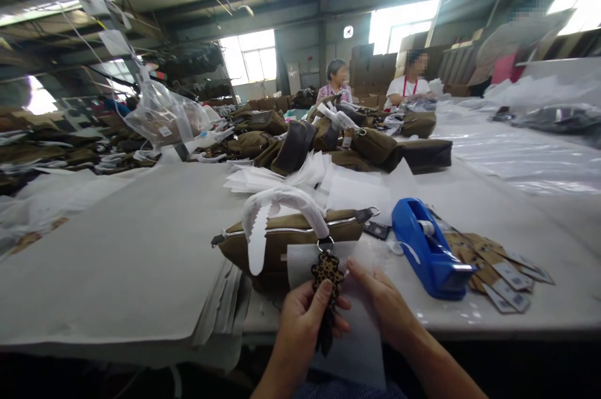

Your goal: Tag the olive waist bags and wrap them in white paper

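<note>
My left hand (305,317) is closed around a leopard-print flower-shaped bag charm (327,270) with dark strips hanging below it. The charm hangs by a metal ring from a bag's white-wrapped handle (286,195). That olive-brown zip-top handbag (267,245) stands on the table just beyond my hands. A thin sheet of white tissue paper (350,339) lies behind the charm and drops over the table edge. My right hand (382,299) is at the sheet's right side, thumb and fingers seemingly pinching it, fingertips close beside the charm. Part of its fingers is hidden.
To the right stand a blue tape dispenser (429,248) and a fan of brown tags (493,267). Stacked white paper (117,255) covers the left table. Loose tissue sheets (300,173) and piled olive bags (375,145) lie behind. Several people work at the back.
</note>
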A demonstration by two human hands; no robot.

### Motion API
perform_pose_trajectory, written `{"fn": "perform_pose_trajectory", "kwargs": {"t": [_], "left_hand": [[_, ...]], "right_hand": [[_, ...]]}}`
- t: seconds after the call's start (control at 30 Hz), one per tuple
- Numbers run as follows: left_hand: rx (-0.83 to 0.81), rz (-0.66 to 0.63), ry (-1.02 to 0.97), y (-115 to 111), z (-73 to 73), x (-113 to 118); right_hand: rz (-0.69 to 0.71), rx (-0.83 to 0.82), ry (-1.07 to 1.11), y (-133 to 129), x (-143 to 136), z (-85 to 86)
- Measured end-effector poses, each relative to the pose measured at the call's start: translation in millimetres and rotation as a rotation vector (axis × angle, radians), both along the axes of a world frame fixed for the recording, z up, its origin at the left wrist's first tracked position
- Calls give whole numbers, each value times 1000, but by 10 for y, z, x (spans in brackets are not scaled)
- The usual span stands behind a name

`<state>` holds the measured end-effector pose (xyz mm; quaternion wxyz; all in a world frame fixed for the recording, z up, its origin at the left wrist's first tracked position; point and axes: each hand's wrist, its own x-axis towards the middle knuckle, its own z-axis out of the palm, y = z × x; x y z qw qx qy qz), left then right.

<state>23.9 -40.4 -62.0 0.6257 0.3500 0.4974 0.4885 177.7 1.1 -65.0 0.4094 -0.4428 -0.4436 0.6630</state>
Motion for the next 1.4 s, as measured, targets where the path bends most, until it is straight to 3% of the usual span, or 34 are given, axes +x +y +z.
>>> {"fn": "perform_pose_trajectory", "kwargs": {"t": [0.1,0.2,0.33,0.4,0.47,0.53,0.6,0.67,0.77,0.87,1.0,1.17,1.4], "left_hand": [[-3,10,18,29,-55,-13],[3,5,32,52,-94,7],[55,-44,108,23,-144,7],[132,-57,242,-29,-171,-79],[217,61,461,-89,-191,-233],[258,298,638,-133,-196,-406],[250,452,638,-143,-178,-529],[199,371,475,-123,-134,-560],[88,100,167,-59,-38,-476],[114,-10,114,16,37,-356],[203,58,230,80,11,-206],[87,150,201,85,-46,-113],[132,180,271,77,16,-197]], "right_hand": [[65,-57,169,-34,-48,14],[148,-10,275,-56,-93,5],[44,68,118,-52,-125,4],[-13,100,47,-43,-128,30],[-23,128,37,-35,-126,67],[6,134,66,-28,-119,98],[35,121,90,-21,-110,117],[53,107,102,-14,-98,130],[85,109,112,-9,-80,161],[95,119,86,-13,-76,193],[29,128,35,-14,-103,173],[5,179,-77,-18,-52,55],[-19,-177,489,-49,87,-159]]}}
